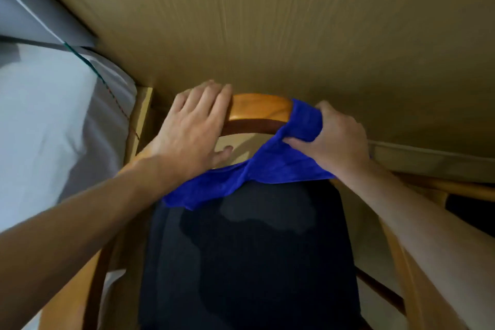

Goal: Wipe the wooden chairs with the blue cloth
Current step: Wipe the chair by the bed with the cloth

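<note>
1. Right hand (338, 139): fingers and thumb are curled round the blue cloth (270, 166), bunching it against the right end of the chair's top rail (261, 108).
2. Left hand (191, 126): lies flat on the left end of the rail, fingers straight and close together, thumb spread below the rail. It holds nothing.
3. Seat (249, 262): a dark cushion nearest the viewer, below the rail. A darker, irregular patch shows on its upper half.
4. Chair (407, 270): light wooden arms curve along both sides of the seat and rise toward the rail. Both forearms cross above these arms.
5. Cloth: one part wraps over the right end of the rail under the right hand. The rest hangs down and to the left, draping onto the far edge of the seat and reaching below the left wrist.
6. Rail: a curved band of orange-toned wood, bare between the two hands, with a darker underside.
7. Left of the rail: a pale sheet (53, 128) with a thin cord (101, 80) running across it.
8. Beyond the rail: a broad tan surface (294, 21) fills the upper view; its detail is blurred.
</note>
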`<state>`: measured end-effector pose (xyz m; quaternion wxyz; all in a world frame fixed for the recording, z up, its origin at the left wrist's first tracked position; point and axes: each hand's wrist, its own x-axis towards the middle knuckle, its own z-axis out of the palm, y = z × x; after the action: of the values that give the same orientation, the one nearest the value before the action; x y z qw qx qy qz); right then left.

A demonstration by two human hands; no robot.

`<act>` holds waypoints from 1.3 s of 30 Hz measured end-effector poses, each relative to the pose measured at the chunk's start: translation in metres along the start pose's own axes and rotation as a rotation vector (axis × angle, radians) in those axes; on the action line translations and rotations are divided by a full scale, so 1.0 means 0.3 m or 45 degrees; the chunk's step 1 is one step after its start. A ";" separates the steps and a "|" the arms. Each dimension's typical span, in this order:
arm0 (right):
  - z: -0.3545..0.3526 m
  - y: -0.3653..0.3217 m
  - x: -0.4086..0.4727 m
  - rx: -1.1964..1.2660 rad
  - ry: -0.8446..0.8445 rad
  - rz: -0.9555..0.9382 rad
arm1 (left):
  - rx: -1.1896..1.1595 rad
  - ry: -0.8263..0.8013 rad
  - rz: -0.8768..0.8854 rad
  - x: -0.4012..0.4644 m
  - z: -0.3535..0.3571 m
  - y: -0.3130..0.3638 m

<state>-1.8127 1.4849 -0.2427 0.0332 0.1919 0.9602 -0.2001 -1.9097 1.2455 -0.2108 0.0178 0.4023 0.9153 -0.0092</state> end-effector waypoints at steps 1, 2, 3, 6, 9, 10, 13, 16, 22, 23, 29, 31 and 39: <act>-0.001 0.033 -0.027 -0.034 -0.015 0.082 | -0.007 -0.024 0.072 0.074 -0.020 0.043; 0.000 0.069 -0.058 -0.090 -0.004 0.146 | 0.045 -0.042 0.166 0.142 -0.034 0.087; 0.002 0.110 -0.093 -0.166 0.033 0.188 | 0.144 -0.067 0.292 0.200 -0.046 0.134; -0.002 0.200 -0.205 -0.398 0.137 0.250 | 0.338 -0.133 0.566 0.291 -0.045 0.255; 0.009 0.183 -0.193 -0.388 0.163 0.281 | 0.293 -0.172 0.406 0.310 -0.021 0.293; 0.018 0.136 -0.154 -0.332 0.145 0.291 | 0.305 -0.160 0.373 0.306 -0.023 0.296; 0.047 -0.033 -0.048 -0.012 0.193 0.232 | 0.333 -0.100 0.416 0.311 -0.018 0.293; 0.030 -0.006 -0.029 0.064 0.221 0.004 | 0.323 -0.090 0.432 0.314 -0.008 0.285; -0.040 0.190 -0.131 -0.327 -0.128 0.233 | 0.355 -0.008 0.448 0.304 -0.016 0.280; -0.041 0.160 -0.108 -0.296 -0.145 0.266 | 0.360 -0.015 0.447 0.304 -0.015 0.278; 0.007 -0.037 0.016 0.064 0.025 0.078 | 0.289 -0.016 0.441 0.314 -0.003 0.273; 0.000 0.046 -0.015 0.105 -0.060 0.105 | 0.297 -0.024 0.444 0.310 0.003 0.274; -0.064 0.173 -0.069 -0.200 -0.360 0.262 | 0.313 -0.033 0.469 0.307 -0.004 0.279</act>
<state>-1.7735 1.5292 -0.2414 0.2030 0.2560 0.9339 -0.1452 -1.9103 1.3698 -0.2136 -0.0185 0.5617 0.8180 -0.1226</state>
